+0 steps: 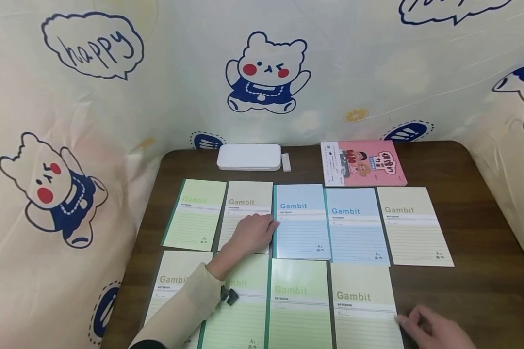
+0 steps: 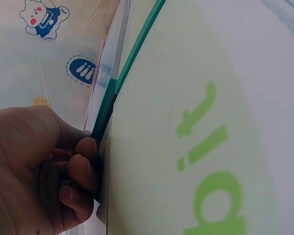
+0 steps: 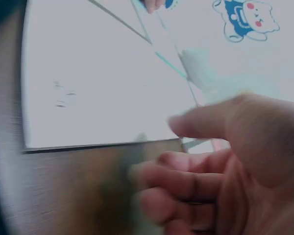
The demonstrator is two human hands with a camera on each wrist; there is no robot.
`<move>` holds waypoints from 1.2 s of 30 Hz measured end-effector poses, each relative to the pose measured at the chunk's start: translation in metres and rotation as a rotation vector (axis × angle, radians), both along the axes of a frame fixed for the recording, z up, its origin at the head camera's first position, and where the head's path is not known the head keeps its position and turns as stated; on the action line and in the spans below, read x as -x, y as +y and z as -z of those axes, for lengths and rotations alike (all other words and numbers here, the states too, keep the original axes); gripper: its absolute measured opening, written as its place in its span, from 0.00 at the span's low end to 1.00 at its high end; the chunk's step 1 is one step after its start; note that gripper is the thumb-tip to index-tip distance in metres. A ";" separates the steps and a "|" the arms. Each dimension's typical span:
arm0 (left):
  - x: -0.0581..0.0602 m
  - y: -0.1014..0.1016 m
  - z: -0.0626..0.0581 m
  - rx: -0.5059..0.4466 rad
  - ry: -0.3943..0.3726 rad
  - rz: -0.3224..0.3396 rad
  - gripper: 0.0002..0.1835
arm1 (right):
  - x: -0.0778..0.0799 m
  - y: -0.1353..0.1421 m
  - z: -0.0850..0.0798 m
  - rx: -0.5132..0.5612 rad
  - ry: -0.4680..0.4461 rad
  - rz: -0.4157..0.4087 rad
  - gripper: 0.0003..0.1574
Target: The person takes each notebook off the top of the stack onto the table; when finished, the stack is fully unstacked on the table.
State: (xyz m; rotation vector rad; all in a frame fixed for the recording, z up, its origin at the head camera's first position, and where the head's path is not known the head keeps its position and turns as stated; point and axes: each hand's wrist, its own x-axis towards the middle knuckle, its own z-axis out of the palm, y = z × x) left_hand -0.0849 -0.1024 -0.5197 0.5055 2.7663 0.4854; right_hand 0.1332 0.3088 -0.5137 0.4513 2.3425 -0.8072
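Note:
My left hand [image 1: 254,231] reaches over a beige notebook [image 1: 249,191] in the back row. Its fingertips are right at the teal spine of the blue notebook [image 1: 303,242] beside it. In the left wrist view the left hand's fingers [image 2: 81,169] are loosely bent by that spine's end. Low on the right, my right hand [image 1: 436,329] has its thumb tip at the right edge of a beige front-row notebook [image 1: 364,281]. The right wrist view, partly blurred, shows thumb and bent fingers apart, with nothing between them.
Several green, beige and blue notebooks lie in two rows on the brown table [image 1: 471,300]. Behind them are a white case [image 1: 249,157], a small white block [image 1: 286,163] and a pink book [image 1: 362,165]. Printed cloth [image 1: 179,87] hangs around the table.

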 end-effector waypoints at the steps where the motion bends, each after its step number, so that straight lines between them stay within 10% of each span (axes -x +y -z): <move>1: 0.000 0.000 -0.001 0.001 -0.002 0.001 0.18 | 0.009 -0.001 -0.007 -0.005 0.027 0.000 0.19; 12: 0.005 0.009 -0.001 0.004 -0.018 0.051 0.17 | 0.101 -0.054 -0.022 0.122 0.585 -0.132 0.06; 24: 0.002 0.007 -0.004 -0.007 -0.018 0.074 0.15 | 0.142 -0.099 -0.008 0.167 0.554 -0.190 0.14; 29: 0.004 0.001 0.018 -0.067 -0.015 0.038 0.15 | 0.145 -0.108 -0.009 0.191 0.497 -0.160 0.16; 36: 0.003 -0.002 0.003 -0.115 -0.024 0.039 0.15 | 0.145 -0.111 -0.015 0.220 0.475 -0.133 0.20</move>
